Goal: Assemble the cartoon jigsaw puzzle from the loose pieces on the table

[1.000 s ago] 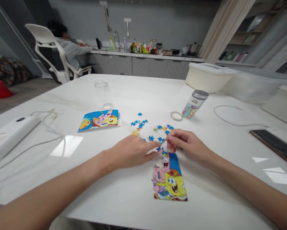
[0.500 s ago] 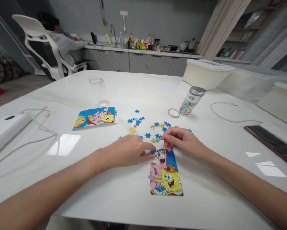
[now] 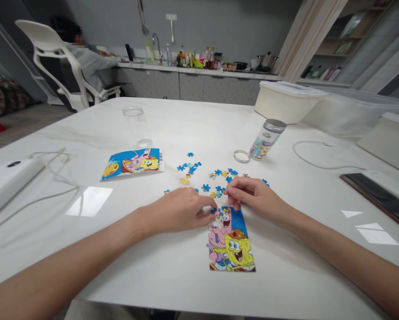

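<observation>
A partly built cartoon jigsaw [image 3: 231,242] lies on the white table [image 3: 173,275] in front of me. My left hand [image 3: 179,211] rests at its upper left corner, fingers pinched on a small blue piece at the puzzle's edge. My right hand [image 3: 253,195] sits at the upper right corner, fingers curled and pinched together over the top edge; what they hold is hidden. Several loose blue and yellow pieces [image 3: 202,175] are scattered just beyond both hands.
A printed reference picture [image 3: 133,163] lies to the left, a clear glass [image 3: 136,126] behind it. A puzzle tin [image 3: 266,140] and its lid [image 3: 241,156] stand at right. White device with cable [image 3: 9,178] far left; phone [image 3: 379,198], white tubs [image 3: 286,106]. A person sits at the far counter.
Both hands have stayed at the puzzle's top edge; the left fingers closed in slightly toward the corner piece. The view shifted a little since a second ago.
</observation>
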Demonstrator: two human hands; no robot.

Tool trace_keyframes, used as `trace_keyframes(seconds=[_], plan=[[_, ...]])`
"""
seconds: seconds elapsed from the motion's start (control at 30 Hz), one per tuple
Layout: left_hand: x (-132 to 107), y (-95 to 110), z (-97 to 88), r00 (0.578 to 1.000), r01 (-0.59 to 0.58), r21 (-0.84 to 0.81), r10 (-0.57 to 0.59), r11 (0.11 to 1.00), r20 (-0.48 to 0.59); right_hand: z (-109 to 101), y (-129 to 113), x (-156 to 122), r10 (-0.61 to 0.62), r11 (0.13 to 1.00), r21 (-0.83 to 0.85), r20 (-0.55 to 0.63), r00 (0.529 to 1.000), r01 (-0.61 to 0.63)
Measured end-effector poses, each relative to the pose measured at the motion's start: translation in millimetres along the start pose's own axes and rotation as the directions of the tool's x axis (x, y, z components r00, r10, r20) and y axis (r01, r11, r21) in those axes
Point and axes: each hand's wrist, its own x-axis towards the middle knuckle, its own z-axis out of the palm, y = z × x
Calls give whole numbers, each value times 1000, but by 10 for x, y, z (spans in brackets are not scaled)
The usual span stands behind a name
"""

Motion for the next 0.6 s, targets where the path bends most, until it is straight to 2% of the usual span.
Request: trace_keyframes(seconds=[0.33,0.6], plan=[[6,-19,26,999,14,-2,-15,1000,-36,8,-6,-9,22,1000,-2,0,1000,-22],[-5,-8,-42,998,-26,-48,29,999,53,7,8,-7,6,1000,-9,14,1000,-6]])
